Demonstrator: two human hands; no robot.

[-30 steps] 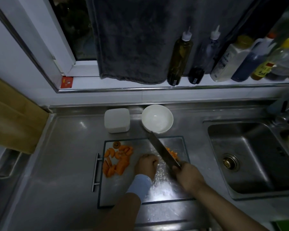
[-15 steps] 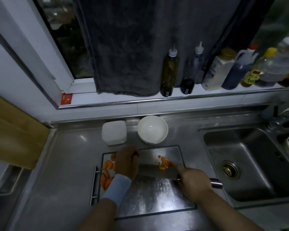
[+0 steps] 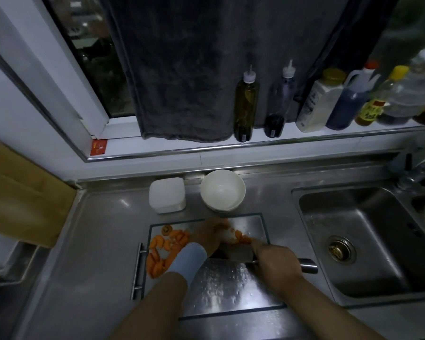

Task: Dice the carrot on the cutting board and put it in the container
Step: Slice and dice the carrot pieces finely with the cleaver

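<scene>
Carrot slices (image 3: pixel 166 251) lie left on the cutting board (image 3: pixel 231 285), lower centre of the frame; right hand (image 3: pixel 277 262) grasps the knife (image 3: pixel 236 253); left hand (image 3: pixel 206 235) is blurred, grip unclear

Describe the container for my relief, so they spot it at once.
Find the steel counter left of the sink. Behind the cutting board stand two white vessels. The container is the left one, square with rounded corners, unlike the round bowl beside it.

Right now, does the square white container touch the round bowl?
Apart. The head view shows a strip of steel counter between the square white container and the round bowl.
</scene>
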